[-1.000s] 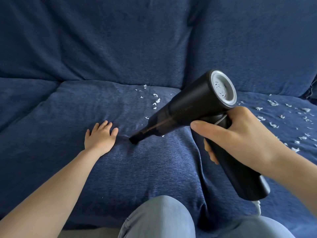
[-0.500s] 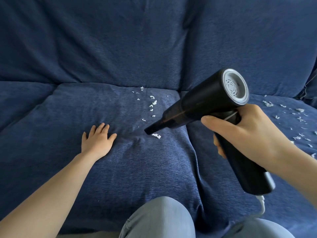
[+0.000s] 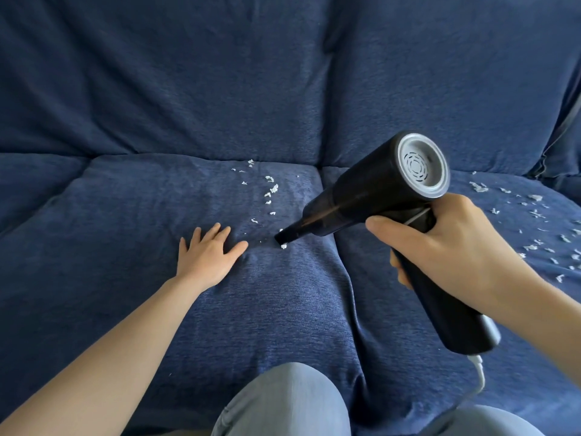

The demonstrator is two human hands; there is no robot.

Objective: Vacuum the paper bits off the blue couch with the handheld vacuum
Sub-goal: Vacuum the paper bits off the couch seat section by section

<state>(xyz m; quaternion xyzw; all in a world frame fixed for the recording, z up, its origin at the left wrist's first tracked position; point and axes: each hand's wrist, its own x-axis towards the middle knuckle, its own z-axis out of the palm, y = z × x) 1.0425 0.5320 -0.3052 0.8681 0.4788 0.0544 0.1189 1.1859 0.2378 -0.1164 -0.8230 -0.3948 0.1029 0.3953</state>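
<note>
Two bare hands show. The left hand, fingers spread flat, presses on the blue fabric couch left of centre. The right hand, at centre right, curls its fingers round the handle of one black handheld vacuum with a grey vented rear cap. The barrel's long axis runs diagonally, its narrow nozzle pointing down and left, tip at the seat cushion beside a white paper bit. Two scatters of small torn white paper bits lie on the seat: one above the nozzle, another at far right. Two grey-trousered knees fill the bottom edge.
</note>
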